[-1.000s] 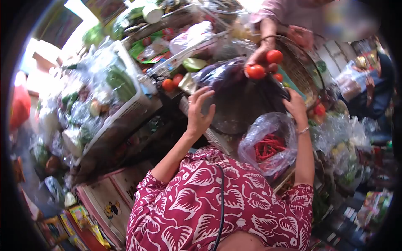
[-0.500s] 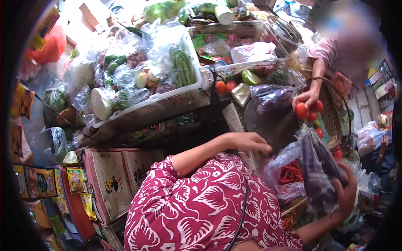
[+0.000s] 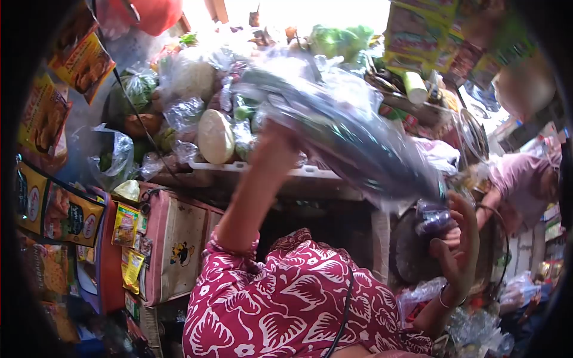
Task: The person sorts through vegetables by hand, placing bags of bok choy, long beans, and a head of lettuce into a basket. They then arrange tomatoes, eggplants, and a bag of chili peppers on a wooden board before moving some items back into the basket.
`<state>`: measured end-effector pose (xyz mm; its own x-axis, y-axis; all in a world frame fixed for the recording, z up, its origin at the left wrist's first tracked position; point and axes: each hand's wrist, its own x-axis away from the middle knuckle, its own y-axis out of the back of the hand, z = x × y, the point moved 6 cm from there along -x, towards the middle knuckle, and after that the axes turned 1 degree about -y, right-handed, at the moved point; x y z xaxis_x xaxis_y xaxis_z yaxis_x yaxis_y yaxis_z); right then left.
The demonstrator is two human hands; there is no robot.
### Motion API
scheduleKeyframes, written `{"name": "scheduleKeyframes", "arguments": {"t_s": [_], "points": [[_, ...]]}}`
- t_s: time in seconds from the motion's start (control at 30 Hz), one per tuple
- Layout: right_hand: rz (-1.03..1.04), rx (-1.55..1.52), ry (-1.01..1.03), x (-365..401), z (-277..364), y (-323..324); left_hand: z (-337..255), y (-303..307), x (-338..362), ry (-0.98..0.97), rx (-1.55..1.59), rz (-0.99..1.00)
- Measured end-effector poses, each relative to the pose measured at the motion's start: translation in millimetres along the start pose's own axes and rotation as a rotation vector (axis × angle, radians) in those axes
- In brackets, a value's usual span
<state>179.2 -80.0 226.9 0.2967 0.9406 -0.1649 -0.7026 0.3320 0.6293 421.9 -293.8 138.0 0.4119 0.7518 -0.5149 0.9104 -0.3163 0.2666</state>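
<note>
My left hand (image 3: 279, 140) is raised over the near edge of the vegetable crate, blurred by motion. It grips a clear plastic bag of eggplants (image 3: 364, 143), long and dark, which stretches slantwise to the right. The grip itself is partly hidden by the bag. My right hand (image 3: 462, 253) is at the right, fingers apart and curved, holding nothing. It is close to the far end of the bag and in front of another purple bagged bundle (image 3: 433, 216) on a dark round tray (image 3: 409, 250).
A white crate (image 3: 316, 172) of bagged vegetables stands ahead. Seasoning packets (image 3: 80, 62) hang at left above a pink box (image 3: 179, 250). Another person in a pink sleeve (image 3: 516, 179) is at the right, one hand partly hidden behind mine. Bagged red chilies lie low at right.
The bag of eggplants has gone from my right hand to my left and swung up and leftward. My right hand has risen and opened. The view has turned left.
</note>
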Motion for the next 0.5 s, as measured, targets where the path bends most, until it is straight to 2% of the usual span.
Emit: {"name": "scheduleKeyframes", "arguments": {"t_s": [0.07,0.13,0.2,0.27,0.33,0.4,0.5], "points": [[0.047,-0.018,0.132,-20.5,-3.0,-12.5,17.4,89.9,-11.7,0.157,-0.462,-0.413],[0.098,-0.024,0.076,-31.4,-15.4,-29.1,25.2,143.0,-37.3,0.021,0.950,-0.612],[0.127,-0.044,0.050,-38.5,-27.1,-43.7,32.6,181.0,-71.7,-0.098,0.723,-0.848],[0.148,-0.065,0.016,-42.2,-35.8,-54.9,55.2,198.1,-112.5,-0.159,0.581,-0.844],[0.105,-0.107,-0.016,-41.3,-44.0,-59.4,76.3,186.2,-154.2,-0.181,0.528,-0.833],[0.065,-0.137,-0.049,-38.6,-47.5,-62.8,137.7,173.9,-200.2,-0.066,0.479,-0.660],[0.016,-0.186,-0.095,-29.6,-52.1,-65.1,212.2,130.1,-239.9,0.225,0.508,-0.432]]}}
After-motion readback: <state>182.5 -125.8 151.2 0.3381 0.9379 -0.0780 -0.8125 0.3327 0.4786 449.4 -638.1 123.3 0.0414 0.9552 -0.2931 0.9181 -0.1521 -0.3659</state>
